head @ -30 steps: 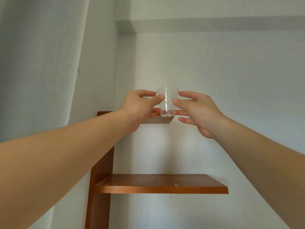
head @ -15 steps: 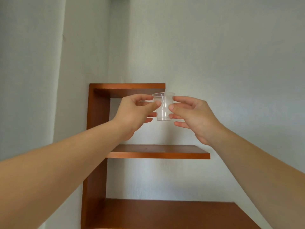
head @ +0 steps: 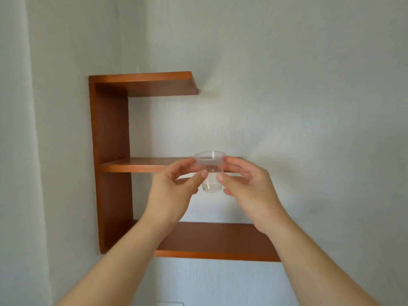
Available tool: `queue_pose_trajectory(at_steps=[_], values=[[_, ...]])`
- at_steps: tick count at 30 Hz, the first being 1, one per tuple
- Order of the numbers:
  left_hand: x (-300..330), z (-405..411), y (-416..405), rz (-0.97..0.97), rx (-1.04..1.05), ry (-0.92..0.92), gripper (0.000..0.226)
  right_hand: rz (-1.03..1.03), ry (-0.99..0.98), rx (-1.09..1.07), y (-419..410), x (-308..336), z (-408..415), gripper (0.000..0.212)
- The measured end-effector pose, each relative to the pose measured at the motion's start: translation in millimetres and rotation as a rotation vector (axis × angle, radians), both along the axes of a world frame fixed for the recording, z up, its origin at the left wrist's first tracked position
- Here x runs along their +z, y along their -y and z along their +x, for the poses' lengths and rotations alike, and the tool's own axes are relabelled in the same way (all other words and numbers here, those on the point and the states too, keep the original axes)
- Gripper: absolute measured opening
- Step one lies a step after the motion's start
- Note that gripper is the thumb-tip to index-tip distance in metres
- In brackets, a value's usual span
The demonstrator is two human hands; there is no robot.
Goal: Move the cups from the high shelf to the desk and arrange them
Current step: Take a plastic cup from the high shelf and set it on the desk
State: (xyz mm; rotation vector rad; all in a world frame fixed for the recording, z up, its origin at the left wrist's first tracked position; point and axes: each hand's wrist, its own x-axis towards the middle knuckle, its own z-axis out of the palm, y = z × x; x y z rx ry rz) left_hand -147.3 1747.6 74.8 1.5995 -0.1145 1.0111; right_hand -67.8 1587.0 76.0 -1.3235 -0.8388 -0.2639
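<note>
A small clear plastic cup (head: 210, 171) is held upright in the air in front of the middle board of a brown wooden wall shelf (head: 109, 138). My left hand (head: 174, 191) pinches the cup's left side between thumb and fingers. My right hand (head: 247, 188) pinches its right side the same way. The high shelf board (head: 154, 81) is at the top of the unit, well above the cup; I see its underside and front edge, and its top surface is hidden. The desk is out of view.
The shelf unit has three boards: top, middle (head: 141, 165) and a longer bottom one (head: 220, 241). It hangs on a pale textured wall (head: 309, 107) beside a corner on the left. Nothing shows on the visible boards.
Both hands have brought the cup down from the top shelf's level to the middle board's level. The view has tilted down, so the whole shelf unit now shows.
</note>
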Motion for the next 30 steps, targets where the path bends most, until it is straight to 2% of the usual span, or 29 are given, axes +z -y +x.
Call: queue_pose_trajectory(at_steps=[8, 22, 30], values=[[-69, -1, 45, 0.022, 0.059, -0.054, 0.042, -0.010, -0.056, 0.040, 36, -73, 4, 0.040], [-137, -11, 92, 0.023, 0.101, -0.087, 0.041, 0.025, -0.148, 0.130, 72, -143, 1, 0.035], [-182, -10, 92, 0.077, 0.191, -0.156, 0.042, -0.117, -0.170, 0.097, 74, -185, 0, 0.035]])
